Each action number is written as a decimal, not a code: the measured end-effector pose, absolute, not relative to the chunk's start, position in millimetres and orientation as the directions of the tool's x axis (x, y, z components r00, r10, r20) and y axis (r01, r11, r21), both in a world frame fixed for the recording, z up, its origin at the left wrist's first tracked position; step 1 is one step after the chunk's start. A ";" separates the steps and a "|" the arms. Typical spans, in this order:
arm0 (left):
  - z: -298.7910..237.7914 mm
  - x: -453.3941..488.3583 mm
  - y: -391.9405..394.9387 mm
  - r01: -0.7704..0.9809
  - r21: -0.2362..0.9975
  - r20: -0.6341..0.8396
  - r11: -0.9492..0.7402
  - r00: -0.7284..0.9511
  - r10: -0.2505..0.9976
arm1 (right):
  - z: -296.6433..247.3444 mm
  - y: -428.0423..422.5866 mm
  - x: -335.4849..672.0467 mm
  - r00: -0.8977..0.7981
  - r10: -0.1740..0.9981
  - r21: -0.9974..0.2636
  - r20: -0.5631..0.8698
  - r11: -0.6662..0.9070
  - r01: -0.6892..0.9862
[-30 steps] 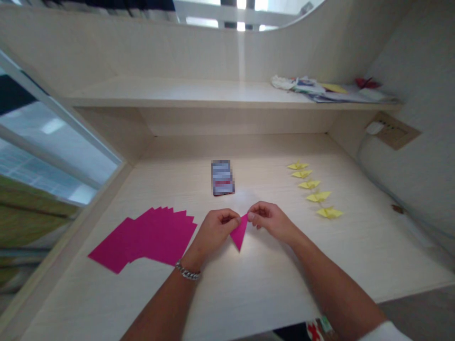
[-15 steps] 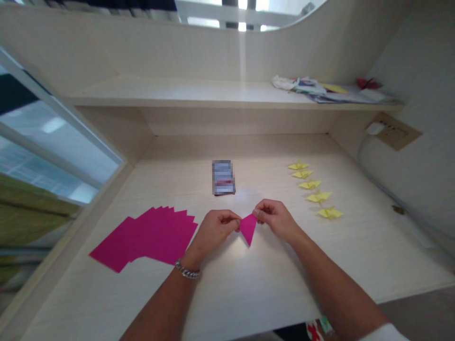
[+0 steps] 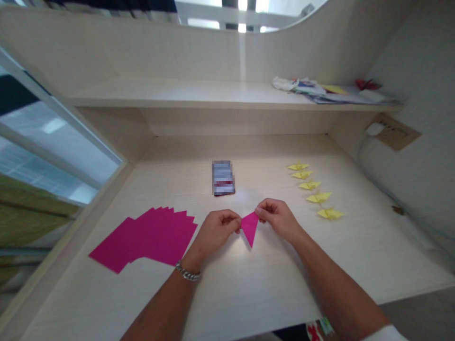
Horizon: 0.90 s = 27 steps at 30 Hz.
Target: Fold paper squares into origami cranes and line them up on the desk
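Note:
A small pink folded paper [image 3: 250,230], triangular with its point down, hangs between my two hands above the desk. My left hand [image 3: 221,228] pinches its upper left corner, fingertips pressed together. My right hand [image 3: 274,215] grips the upper right corner between thumb and forefinger. To the left of my left wrist, several square pink paper sheets [image 3: 156,234] lie fanned out and overlapping. On the right, several yellow paper cranes [image 3: 319,197] stand in a slanting row.
Beyond my hands a phone [image 3: 223,178] with a blurred-out screen lies on the desk [image 3: 177,161]. A shelf [image 3: 177,92] crosses above, holding papers [image 3: 320,90] at its right end. A cable [image 3: 377,175] runs down the right wall from a socket plate [image 3: 396,132].
The pink folded paper and my right hand have shifted very slightly to the right. Both hands keep their pinch on it.

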<state>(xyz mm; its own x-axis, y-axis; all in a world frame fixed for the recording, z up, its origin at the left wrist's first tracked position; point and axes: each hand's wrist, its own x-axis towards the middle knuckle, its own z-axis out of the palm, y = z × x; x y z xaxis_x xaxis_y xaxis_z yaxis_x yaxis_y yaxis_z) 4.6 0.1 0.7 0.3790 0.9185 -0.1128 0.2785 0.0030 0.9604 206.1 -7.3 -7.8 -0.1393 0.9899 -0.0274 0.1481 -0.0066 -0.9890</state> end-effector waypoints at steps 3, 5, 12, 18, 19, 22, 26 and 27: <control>-3.5 4.1 0.6 0.253 0.967 -0.139 0.040 0.383 0.913 | -8.3 -7.1 205.9 -0.138 0.990 -0.991 -0.036 -0.017 0.136; -4.9 3.2 1.7 0.212 0.976 -0.135 0.056 0.377 0.916 | -8.0 -6.3 206.7 -0.112 0.993 -0.994 -0.046 -0.034 0.103; -2.1 10.0 -1.0 0.066 0.991 -0.134 0.119 0.315 0.940 | -11.2 -4.9 200.4 -0.048 0.991 -0.992 -0.126 -0.127 -0.003; -8.1 12.5 1.1 -0.028 0.990 -0.126 0.135 0.207 0.970 | -10.5 -7.8 190.4 -0.098 0.981 -0.983 -0.165 -0.172 -0.070; -8.9 12.3 1.4 -0.028 0.992 -0.114 0.122 0.202 0.973 | -10.8 -8.5 189.2 -0.117 0.979 -0.982 -0.169 -0.177 -0.064; -10.6 13.0 -0.6 0.041 0.998 -0.049 0.041 0.212 0.976 | -13.9 -10.0 186.6 -0.092 0.983 -0.987 -0.157 -0.159 -0.012; -12.8 17.6 -7.5 0.134 0.990 0.012 -0.045 0.234 0.972 | -19.1 -11.3 184.0 -0.050 0.993 -0.991 -0.105 -0.101 0.086; -13.7 18.8 -8.8 0.146 0.988 0.012 -0.047 0.237 0.972 | -19.7 -11.5 183.2 -0.057 0.994 -0.992 -0.096 -0.090 0.088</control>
